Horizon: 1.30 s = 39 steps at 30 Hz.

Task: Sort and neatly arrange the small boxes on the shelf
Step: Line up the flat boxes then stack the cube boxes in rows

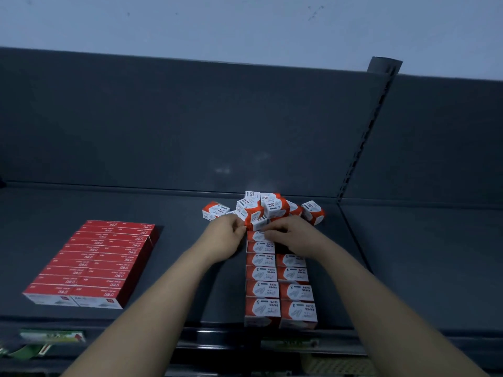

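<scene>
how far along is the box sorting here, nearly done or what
Roughly halfway. Done: the flat red boxes sit in a tidy block on the left, and two neat columns of red and white paper clip boxes run front to back. In hand: the left hand and right hand work at the columns' far end. Still to do: a jumbled pile of paper clip boxes behind them.

Views: one, head-worn and wide-angle.
Position: in front of the shelf (168, 213), above its deck.
Facing: forward and down, toward the back panel (190, 118); pale wall (217, 23) runs across the top of the frame.
Nearness: close, within reach. Both forearms enter from the bottom edge, and the left hand (226, 236) and right hand (292, 236) meet near mid-frame at the paper clip boxes (255, 210).
Distortion: straight shelf edges bow toward the frame's sides.
</scene>
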Each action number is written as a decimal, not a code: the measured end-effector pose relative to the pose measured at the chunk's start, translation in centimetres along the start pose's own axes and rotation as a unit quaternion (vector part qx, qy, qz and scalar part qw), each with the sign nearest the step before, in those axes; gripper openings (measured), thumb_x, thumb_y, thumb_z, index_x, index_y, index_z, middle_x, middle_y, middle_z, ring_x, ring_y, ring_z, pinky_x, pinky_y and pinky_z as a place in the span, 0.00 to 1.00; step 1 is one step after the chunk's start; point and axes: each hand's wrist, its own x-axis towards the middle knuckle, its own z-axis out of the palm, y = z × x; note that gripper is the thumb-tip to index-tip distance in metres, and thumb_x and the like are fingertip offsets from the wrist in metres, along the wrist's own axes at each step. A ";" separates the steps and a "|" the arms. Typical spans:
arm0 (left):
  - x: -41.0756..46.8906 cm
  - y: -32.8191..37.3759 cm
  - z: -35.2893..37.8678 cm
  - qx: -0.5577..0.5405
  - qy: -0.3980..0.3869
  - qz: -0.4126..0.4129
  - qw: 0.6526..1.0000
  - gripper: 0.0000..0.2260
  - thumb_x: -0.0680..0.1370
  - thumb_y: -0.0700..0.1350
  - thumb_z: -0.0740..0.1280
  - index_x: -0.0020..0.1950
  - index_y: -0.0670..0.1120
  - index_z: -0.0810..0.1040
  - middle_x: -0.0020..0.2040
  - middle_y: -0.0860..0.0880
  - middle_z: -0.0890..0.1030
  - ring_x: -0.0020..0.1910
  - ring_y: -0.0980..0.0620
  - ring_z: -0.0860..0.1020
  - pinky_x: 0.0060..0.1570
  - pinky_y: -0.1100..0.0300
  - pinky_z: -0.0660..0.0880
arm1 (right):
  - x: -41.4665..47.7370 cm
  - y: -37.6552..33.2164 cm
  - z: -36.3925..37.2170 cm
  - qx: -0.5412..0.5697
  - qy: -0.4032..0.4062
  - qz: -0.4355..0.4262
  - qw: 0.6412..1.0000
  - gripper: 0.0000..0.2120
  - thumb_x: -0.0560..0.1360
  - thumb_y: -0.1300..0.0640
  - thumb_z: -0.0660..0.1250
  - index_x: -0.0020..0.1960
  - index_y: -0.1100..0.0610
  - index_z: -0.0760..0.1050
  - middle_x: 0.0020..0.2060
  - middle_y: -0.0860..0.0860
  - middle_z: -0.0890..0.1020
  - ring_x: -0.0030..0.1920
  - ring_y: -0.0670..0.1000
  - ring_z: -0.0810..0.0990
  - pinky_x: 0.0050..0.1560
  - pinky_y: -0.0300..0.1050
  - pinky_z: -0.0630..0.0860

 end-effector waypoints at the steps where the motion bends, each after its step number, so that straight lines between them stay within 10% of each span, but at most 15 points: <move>1: 0.2 0.0 -0.3 0.008 0.008 -0.003 1.000 0.08 0.79 0.45 0.62 0.46 0.43 0.77 0.41 0.46 0.82 0.42 0.46 0.81 0.45 0.50 0.79 | 0.0 0.1 -0.2 0.000 0.011 -0.007 1.000 0.12 0.79 0.50 0.61 0.60 0.47 0.77 0.48 0.42 0.80 0.46 0.43 0.79 0.43 0.38 0.74; 7: 2.3 1.0 -1.9 0.065 0.125 0.015 0.990 0.09 0.78 0.51 0.65 0.52 0.47 0.77 0.49 0.50 0.81 0.48 0.50 0.78 0.48 0.55 0.75 | 1.3 2.0 -2.9 -0.035 0.222 -0.021 0.974 0.11 0.78 0.54 0.64 0.60 0.49 0.76 0.53 0.46 0.79 0.48 0.43 0.77 0.47 0.38 0.74; 13: 4.5 2.5 -1.0 0.195 0.064 -0.001 0.979 0.30 0.74 0.64 0.63 0.71 0.48 0.67 0.69 0.46 0.70 0.68 0.42 0.64 0.64 0.48 0.64 | 3.5 2.2 -3.7 -0.130 0.149 -0.015 0.980 0.24 0.76 0.50 0.66 0.71 0.49 0.65 0.69 0.48 0.67 0.69 0.53 0.62 0.69 0.51 0.62; 19: 5.1 2.4 -0.1 0.165 0.022 -0.003 0.986 0.22 0.73 0.63 0.67 0.62 0.53 0.73 0.60 0.50 0.78 0.64 0.45 0.68 0.56 0.52 0.64 | 4.5 2.0 -3.5 -0.136 0.119 -0.015 0.984 0.21 0.73 0.49 0.70 0.64 0.48 0.70 0.63 0.46 0.72 0.66 0.50 0.63 0.62 0.47 0.64; 27: 3.9 2.3 -0.3 -0.031 0.048 0.090 0.994 0.29 0.70 0.39 0.75 0.65 0.58 0.67 0.55 0.54 0.77 0.51 0.57 0.77 0.46 0.62 0.77 | 0.6 3.0 -4.8 0.170 0.180 -0.009 0.969 0.18 0.68 0.62 0.75 0.53 0.52 0.71 0.50 0.47 0.79 0.47 0.46 0.80 0.42 0.36 0.79; 33: 3.2 3.9 -0.8 -0.123 0.044 0.103 0.986 0.14 0.72 0.40 0.74 0.49 0.54 0.72 0.47 0.46 0.80 0.43 0.43 0.81 0.39 0.42 0.80 | -1.7 4.6 -4.7 0.245 0.149 0.015 0.958 0.26 0.68 0.71 0.71 0.59 0.47 0.76 0.52 0.47 0.80 0.52 0.51 0.80 0.51 0.47 0.81; 39: 2.6 5.6 1.1 -0.061 -0.017 0.123 0.990 0.11 0.69 0.50 0.76 0.38 0.50 0.74 0.38 0.52 0.79 0.37 0.52 0.78 0.40 0.49 0.78 | -3.4 5.7 -4.9 0.339 0.182 0.014 0.923 0.15 0.76 0.66 0.64 0.60 0.53 0.77 0.52 0.52 0.80 0.50 0.51 0.81 0.46 0.44 0.82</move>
